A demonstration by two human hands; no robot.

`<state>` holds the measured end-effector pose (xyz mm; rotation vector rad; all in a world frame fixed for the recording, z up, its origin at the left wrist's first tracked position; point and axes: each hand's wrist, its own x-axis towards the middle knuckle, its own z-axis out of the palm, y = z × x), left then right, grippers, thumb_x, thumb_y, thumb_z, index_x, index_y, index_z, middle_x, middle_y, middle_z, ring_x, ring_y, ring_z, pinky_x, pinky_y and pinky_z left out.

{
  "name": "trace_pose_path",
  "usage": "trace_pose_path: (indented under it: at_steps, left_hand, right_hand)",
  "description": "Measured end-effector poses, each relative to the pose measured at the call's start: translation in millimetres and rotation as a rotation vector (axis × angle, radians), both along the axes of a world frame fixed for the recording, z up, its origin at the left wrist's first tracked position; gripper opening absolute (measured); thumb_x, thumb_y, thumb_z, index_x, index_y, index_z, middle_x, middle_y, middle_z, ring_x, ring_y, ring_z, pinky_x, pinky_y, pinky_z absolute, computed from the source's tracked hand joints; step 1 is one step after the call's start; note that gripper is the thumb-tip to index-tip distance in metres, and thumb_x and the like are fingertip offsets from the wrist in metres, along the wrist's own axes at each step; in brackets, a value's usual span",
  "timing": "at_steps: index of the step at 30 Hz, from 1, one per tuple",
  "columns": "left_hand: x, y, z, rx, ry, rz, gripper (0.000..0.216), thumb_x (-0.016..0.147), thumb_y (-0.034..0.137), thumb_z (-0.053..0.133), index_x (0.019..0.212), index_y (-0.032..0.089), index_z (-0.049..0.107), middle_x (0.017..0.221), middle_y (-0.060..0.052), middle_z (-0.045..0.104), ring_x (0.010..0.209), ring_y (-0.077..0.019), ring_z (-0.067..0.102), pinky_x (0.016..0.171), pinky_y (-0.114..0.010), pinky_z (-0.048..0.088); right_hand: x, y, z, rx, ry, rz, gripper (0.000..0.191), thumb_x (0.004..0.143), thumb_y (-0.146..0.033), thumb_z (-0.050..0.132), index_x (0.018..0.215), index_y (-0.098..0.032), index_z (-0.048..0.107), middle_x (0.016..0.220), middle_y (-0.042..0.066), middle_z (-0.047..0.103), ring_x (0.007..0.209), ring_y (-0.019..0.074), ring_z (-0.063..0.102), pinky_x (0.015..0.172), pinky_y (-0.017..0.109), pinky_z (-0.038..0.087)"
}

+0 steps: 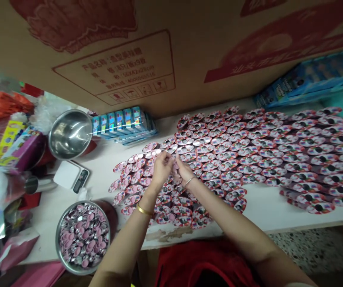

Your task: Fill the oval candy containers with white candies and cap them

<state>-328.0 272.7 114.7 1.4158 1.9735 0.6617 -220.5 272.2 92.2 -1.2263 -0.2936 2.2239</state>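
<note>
Both hands (173, 167) pinch a card (173, 158) above table (263, 207)

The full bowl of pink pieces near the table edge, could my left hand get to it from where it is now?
Probably yes. The bowl sits open-topped just left of your left forearm, and nothing stands between it and the left hand, which is over the cards beside the right hand.
</note>
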Motion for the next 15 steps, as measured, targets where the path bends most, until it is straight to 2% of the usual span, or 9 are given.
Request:
trace_pose_path:
  at_steps: [3,7,11,15]
  left_hand:
    - [-9.7,37.6,-10.1,-0.116,0.119,0.119,0.013,0.085,0.028,0.047,0.087,0.019,0.054,0.076,0.000,0.059,0.067,-0.0119,0.054,0.066,-0.023,0.044]
    - [-23.8,81.3,-19.0,-0.215,0.249,0.105,0.008,0.080,0.025,0.054,0.084,0.019,0.056,0.078,-0.002,0.063,0.073,-0.0143,0.058,0.070,-0.025,0.043]
    - [-31.4,101.3,-22.8,-0.331,0.346,0.066,0.016,0.072,0.027,0.064,0.084,0.018,0.059,0.085,-0.009,0.068,0.082,-0.0214,0.062,0.073,-0.029,0.042]
    - [-41.9,112.5,-25.6,-0.539,0.495,-0.021,0.041,0.068,0.046,0.071,0.094,0.017,0.060,0.099,-0.016,0.069,0.093,-0.0281,0.064,0.075,-0.032,0.044]
  right_hand:
    - [10.5,10.8,-2.2,0.027,0.000,-0.033,0.061,0.070,-0.078,0.061,0.075,-0.018,0.054,0.045,-0.010,0.033,0.032,0.0041,0.023,0.029,0.017,0.015]
    - [23.9,24.1,-3.3,0.048,0.015,-0.016,0.062,0.073,-0.077,0.060,0.081,-0.016,0.058,0.046,-0.010,0.031,0.033,0.0041,0.022,0.030,0.017,0.015]
    - [29.8,31.3,-3.1,0.083,0.042,0.014,0.061,0.075,-0.076,0.058,0.084,-0.016,0.059,0.047,-0.009,0.032,0.033,0.0046,0.023,0.030,0.018,0.015]
    - [31.4,36.5,-3.4,0.120,0.079,0.041,0.058,0.079,-0.074,0.055,0.085,-0.016,0.059,0.047,-0.009,0.032,0.033,0.0048,0.023,0.032,0.018,0.015]
